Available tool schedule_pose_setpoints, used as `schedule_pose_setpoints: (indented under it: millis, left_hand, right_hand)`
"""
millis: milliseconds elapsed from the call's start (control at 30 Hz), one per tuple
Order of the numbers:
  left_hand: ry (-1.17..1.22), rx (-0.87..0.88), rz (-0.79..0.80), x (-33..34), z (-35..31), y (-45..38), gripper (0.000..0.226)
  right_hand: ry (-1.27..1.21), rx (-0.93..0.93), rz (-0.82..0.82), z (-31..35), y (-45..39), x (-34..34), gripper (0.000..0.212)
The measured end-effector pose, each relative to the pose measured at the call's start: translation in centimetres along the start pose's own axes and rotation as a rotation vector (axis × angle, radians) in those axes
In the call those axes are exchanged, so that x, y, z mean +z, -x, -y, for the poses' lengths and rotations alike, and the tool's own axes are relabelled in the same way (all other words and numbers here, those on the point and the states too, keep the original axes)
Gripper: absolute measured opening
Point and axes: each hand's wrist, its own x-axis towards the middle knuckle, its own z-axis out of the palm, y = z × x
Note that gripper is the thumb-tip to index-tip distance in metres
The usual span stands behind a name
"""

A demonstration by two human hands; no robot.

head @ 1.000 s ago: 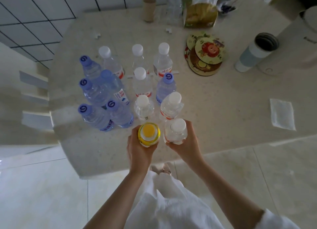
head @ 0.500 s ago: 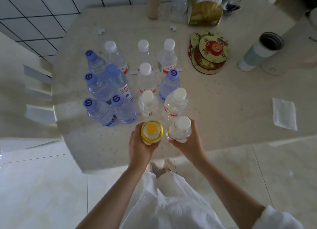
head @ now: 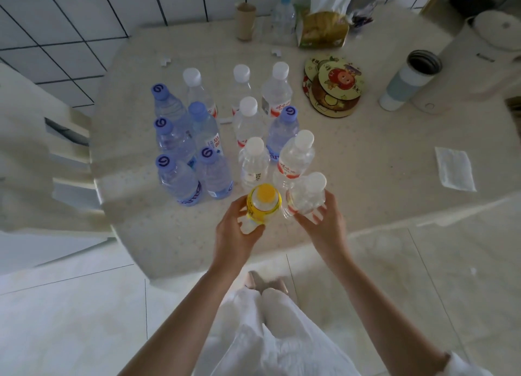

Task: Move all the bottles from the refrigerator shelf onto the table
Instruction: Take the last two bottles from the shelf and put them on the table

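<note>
Head view, step in hand, judged: setting two bottles down at the near edge of the cluster [head: 225, 133] already standing on the counter [head: 366, 155]. Best done by lowering each one straight down, base flat, into the bare strip nearer the body than the cluster, with a gap kept from the nearest standing bottles so nothing gets knocked. Worth levelling the clear bottle [head: 306, 196] first, since it leans, cap tipped away and to the right. Only then loosening the fingers, one hand at a time, and lifting straight up past the caps. Risk, as a guess: a domino fall through the tightly packed rows if a base lands on a neighbour's foot.

Left hand [head: 239, 229]: curled round the lower body of the yellow bottle [head: 263, 203], thumb and fingers wrapped, cap facing the camera; just nearer than the cluster's front row, beside a white-capped bottle [head: 253, 164]. Cannot tell whether its base touches the counter.

Right hand [head: 324, 226]: fingers partly spread yet cupping the clear bottle from below and behind, thumb on its side; just right of the yellow bottle, nearly touching it, close under another white-capped bottle [head: 296, 158]. Base contact with the counter likewise hidden.

No refrigerator in view here.
</note>
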Motion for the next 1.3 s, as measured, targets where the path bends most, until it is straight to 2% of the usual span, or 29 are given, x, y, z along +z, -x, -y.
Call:
schedule_pose_setpoints:
  millis: [133, 400, 533, 867, 1300]
  left_hand:
    - [-0.019, -0.004, 0.008, -1.0, 0.1, 1.4, 0.057]
    - [0.035, -0.077, -0.103, -1.6, -0.1, 7.1, 0.027]
    - [0.051, -0.062, -0.202, -0.9, 0.0, 12.7, 0.018]
    - [0.086, -0.094, -0.419, -0.6, 0.1, 27.2, 0.016]
    - [0.163, -0.167, -0.717, -11.3, 2.5, 34.3, 0.019]
  right_hand:
    - [-0.065, -0.015, -0.051, 0.3, 1.6, -0.4, 0.047]
    - [-0.068, -0.058, -0.014, -0.7, 5.2, -2.1, 0.041]
    - [-0.014, -0.133, 0.085, -1.5, 9.0, -3.7, 0.036]
    - [0.079, -0.262, 0.344, -0.8, 19.0, -6.0, 0.024]
    - [0.154, -0.486, 0.655, 7.2, 28.6, 3.4, 0.019]
